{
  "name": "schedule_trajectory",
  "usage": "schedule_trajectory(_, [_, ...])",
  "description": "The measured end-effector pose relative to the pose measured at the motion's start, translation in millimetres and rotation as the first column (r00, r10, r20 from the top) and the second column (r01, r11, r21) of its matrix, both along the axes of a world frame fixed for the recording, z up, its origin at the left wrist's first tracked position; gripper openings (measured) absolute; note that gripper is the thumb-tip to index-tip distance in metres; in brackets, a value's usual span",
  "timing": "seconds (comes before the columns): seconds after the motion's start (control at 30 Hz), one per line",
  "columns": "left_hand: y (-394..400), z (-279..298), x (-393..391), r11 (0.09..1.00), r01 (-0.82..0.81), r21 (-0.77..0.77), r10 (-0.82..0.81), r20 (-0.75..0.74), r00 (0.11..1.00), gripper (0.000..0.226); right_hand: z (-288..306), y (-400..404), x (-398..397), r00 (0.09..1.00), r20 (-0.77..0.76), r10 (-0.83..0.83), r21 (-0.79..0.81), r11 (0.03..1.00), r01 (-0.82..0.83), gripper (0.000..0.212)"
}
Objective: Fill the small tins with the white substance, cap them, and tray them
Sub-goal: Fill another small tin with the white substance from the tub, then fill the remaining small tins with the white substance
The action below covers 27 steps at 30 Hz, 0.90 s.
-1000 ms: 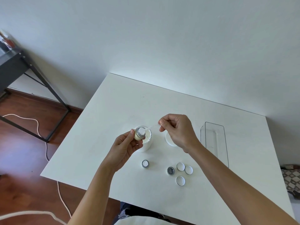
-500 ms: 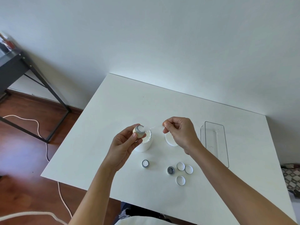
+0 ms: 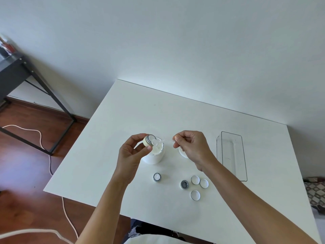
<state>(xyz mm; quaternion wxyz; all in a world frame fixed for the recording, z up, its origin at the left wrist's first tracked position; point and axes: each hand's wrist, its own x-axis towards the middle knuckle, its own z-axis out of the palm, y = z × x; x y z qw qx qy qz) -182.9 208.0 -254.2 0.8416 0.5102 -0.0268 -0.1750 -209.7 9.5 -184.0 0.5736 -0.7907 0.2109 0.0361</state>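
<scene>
My left hand (image 3: 131,152) holds a small tin (image 3: 148,139) tilted over the open white jar (image 3: 154,154) of white substance. My right hand (image 3: 190,146) pinches a thin clear spatula (image 3: 161,142) whose loaded tip sits at the tin's mouth. On the table near me stand a tin filled with white (image 3: 156,177) and a tin that looks dark inside (image 3: 184,184). Three loose caps (image 3: 195,179) (image 3: 204,183) (image 3: 195,195) lie beside them. The clear tray (image 3: 232,155) is at the right with nothing in it.
The jar's white lid (image 3: 182,153) lies partly hidden under my right hand. The white table (image 3: 133,111) stands against the wall. A black metal stand (image 3: 26,74) and a white cable (image 3: 42,140) are on the wooden floor at the left.
My left hand turned the tin so its mouth faces right. My right hand shifted right, and the spatula tip now meets the tin's opening.
</scene>
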Motion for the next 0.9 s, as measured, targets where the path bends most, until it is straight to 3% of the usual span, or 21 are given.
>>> schedule_trajectory(0.13, [1,-4,-1,0.999,-0.036,0.033,0.037,-0.025,0.999,0.041,-4,-8,0,0.987,-0.097,-0.128,0.382,0.911,0.156,0.018])
schedule_trajectory(0.2, [3,-7,-1,0.997,-0.039,0.064,0.041,-0.032,0.999,0.042,-10,-14,0,0.972,-0.103,-0.213,0.424,0.874,0.237,0.018])
schedule_trajectory(0.27, [6,-9,-3,0.992,-0.045,0.116,0.049,-0.035,0.998,0.039,-19,-16,0,0.971,-0.055,-0.235,0.285,0.928,0.241,0.017])
schedule_trajectory(0.33, [9,-13,-7,0.984,-0.057,0.171,0.066,-0.048,0.997,0.038,-31,-13,1,0.982,0.025,-0.189,0.045,0.981,0.188,0.014])
schedule_trajectory(0.43, [9,-22,-17,0.971,-0.035,0.237,0.052,-0.066,0.996,0.039,-41,-7,5,0.986,0.16,-0.045,-0.216,0.973,0.079,0.009])
schedule_trajectory(0.53, [9,-34,-27,0.95,-0.004,0.312,0.044,-0.121,0.992,0.038,-50,-7,11,0.963,0.167,0.213,-0.491,0.865,-0.106,0.012])
schedule_trajectory(0.67, [9,-52,-39,0.906,0.026,0.424,0.05,-0.167,0.985,0.038,-56,-10,12,0.864,0.018,0.502,-0.721,0.605,-0.337,0.02])
schedule_trajectory(0.77, [8,-64,-43,0.841,0.039,0.539,0.042,-0.137,0.99,0.038,-46,-10,13,0.802,0.028,0.597,-0.807,0.487,-0.335,0.024])
schedule_trajectory(0.9, [9,-77,-43,0.726,0.042,0.686,-0.015,-0.046,0.999,0.04,-35,-8,17,0.775,0.056,0.629,-0.836,0.454,-0.308,0.025])
